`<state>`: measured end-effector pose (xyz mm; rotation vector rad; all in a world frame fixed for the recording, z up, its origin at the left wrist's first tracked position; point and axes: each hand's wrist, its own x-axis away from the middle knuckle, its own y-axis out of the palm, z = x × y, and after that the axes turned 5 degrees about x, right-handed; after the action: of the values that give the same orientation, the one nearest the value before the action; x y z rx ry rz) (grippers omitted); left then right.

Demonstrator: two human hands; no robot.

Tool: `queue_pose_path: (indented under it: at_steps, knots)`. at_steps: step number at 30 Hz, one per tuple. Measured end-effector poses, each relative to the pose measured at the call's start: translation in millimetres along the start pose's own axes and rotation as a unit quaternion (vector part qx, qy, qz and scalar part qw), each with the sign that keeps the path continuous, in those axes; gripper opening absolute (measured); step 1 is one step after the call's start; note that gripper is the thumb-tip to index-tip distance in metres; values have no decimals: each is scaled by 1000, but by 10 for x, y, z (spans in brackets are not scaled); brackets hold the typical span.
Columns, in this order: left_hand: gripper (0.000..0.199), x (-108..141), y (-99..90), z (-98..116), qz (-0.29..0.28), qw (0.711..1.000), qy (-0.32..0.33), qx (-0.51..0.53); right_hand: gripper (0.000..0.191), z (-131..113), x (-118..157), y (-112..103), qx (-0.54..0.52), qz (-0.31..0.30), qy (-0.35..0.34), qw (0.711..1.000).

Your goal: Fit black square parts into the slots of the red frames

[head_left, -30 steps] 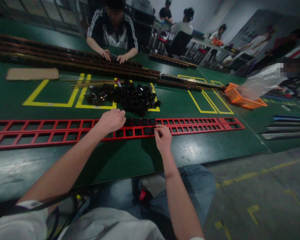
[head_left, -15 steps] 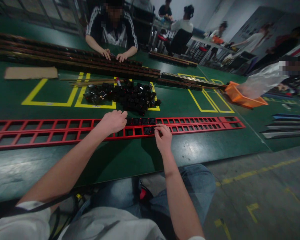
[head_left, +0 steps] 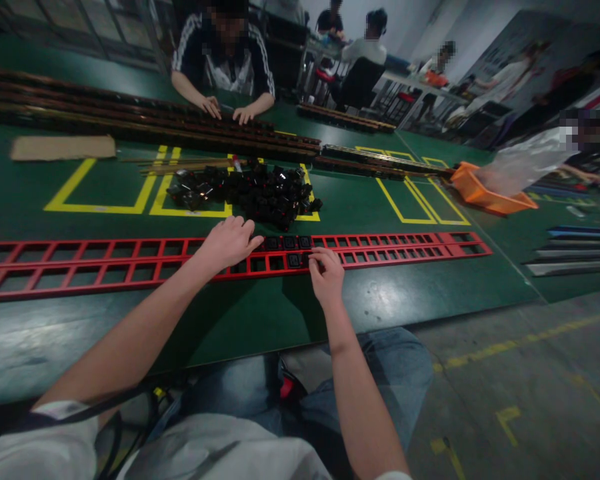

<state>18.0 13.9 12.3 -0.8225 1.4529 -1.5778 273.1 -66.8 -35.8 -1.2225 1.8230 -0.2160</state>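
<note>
As head view is showing, left hand (head_left: 231, 241): is covering part of the red frame (head_left: 449, 248); can't tell if it's holding anything.
Right hand (head_left: 327, 270): is keeping thumb and fingertips narrow beside black modules (head_left: 293, 261); can't tell if it's gripping one.
Red frame: is lying along green table (head_left: 470, 283), black modules sitting in both rows.
Black pile (head_left: 267, 193): is lying behind frame.

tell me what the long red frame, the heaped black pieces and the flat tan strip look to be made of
Red frame: painted metal or coloured plastic, I can't tell which; even red, low sheen, straight bars.
Black pieces: probably hard plastic, judging by small bright glints; any metal parts are too small to tell.
Tan strip: likely cardboard; dull brown, no shine.
</note>
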Motion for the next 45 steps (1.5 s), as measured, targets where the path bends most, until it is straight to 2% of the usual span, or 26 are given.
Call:
queue_pose_path:
  at_steps: [6, 9, 12, 15, 19, 23, 26, 32, 36, 38, 40, 42, 43, 45]
  knots:
    - [55, 18, 73, -28, -13, 1000, 16, 17, 16, 0, -1, 0, 1, 1, 5, 1000]
    - [54, -44, 90, -176, -47, 996, 26, 78, 16, -6, 0, -5, 0, 2, 4, 1000]
    - [54, -105, 81, -331, -80, 986, 3, 148, 16, -9, 1, -10, -2, 0, 5, 1000]
    - [53, -116, 70, -365, -86, 988, -28, 122, 17, -18, -3, -18, -6, -5, 9, 1000]
    - [49, -79, 63, -264, -70, 997, -15, 38, 17, -40, -11, -28, -4, -12, 21, 1000]
    - [43, -58, 37, -226, -85, 996, 7, -1, 17, -47, -13, -30, -7, -12, 24, 1000]
    - [41, -55, 29, -261, -98, 995, 18, 7, 17, -42, -14, -27, -1, -12, 21, 1000]
    - [46, -84, 102, -315, -87, 996, 25, 29, 17, -18, -18, -15, -10, -3, 14, 1000]
    - [54, -149, 62, -310, -127, 987, -27, 92, 16, 4, -17, -5, -18, -1, 10, 1000]
    - [55, -162, -2, -378, -138, 983, -46, 114, 15, 9, -18, -5, -17, -3, 11, 1000]
    - [57, -142, -67, -542, -82, 989, -66, 102, 16, 11, -20, -7, -16, -5, 14, 1000]
    - [60, -86, -110, -787, 22, 994, -95, 54, 16, 11, -22, -9, -19, -6, 15, 1000]
    - [61, -49, -118, -919, 52, 993, -103, 31, 16, 10, -23, -9, -20, -6, 14, 1000]
    - [57, 33, -110, -1149, 44, 994, -104, 4, 16, 9, -25, -9, -21, -5, 14, 1000]
